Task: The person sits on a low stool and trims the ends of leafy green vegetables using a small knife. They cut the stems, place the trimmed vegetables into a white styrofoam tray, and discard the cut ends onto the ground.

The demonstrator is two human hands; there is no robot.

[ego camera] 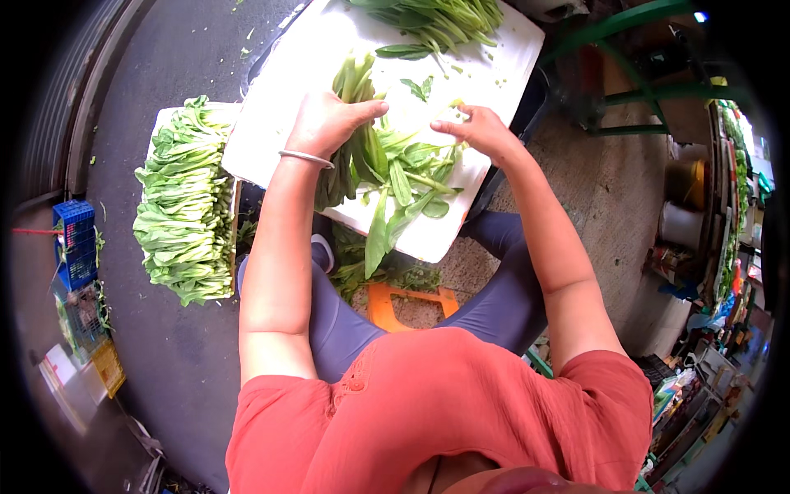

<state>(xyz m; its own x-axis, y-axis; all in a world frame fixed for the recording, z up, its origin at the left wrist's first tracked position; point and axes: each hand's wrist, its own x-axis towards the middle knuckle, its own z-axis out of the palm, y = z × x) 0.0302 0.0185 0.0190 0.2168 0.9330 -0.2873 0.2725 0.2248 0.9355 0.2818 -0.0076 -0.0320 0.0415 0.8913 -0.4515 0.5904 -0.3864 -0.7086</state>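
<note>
My left hand [327,123] is closed around a bunch of leafy greens [353,83], stems pointing away from me and leaves hanging toward my lap. My right hand [484,129] hovers over the white foam board [524,37], thumb and index finger apart. A small yellowish leaf bit [457,104] shows at its index fingertip; whether they touch is unclear. Loose leafy stems [419,179] lie between my hands, some drooping over the near edge. A small torn leaf [416,89] rests farther up. At the board's far end sits a pile of greens [432,18].
Neatly stacked greens [185,204] fill a pale tray on my left. Below the board are an orange plastic stool [382,309] and scattered leaves [407,275]. A green metal frame [629,129] stands on the right, blue crate [75,244] far left.
</note>
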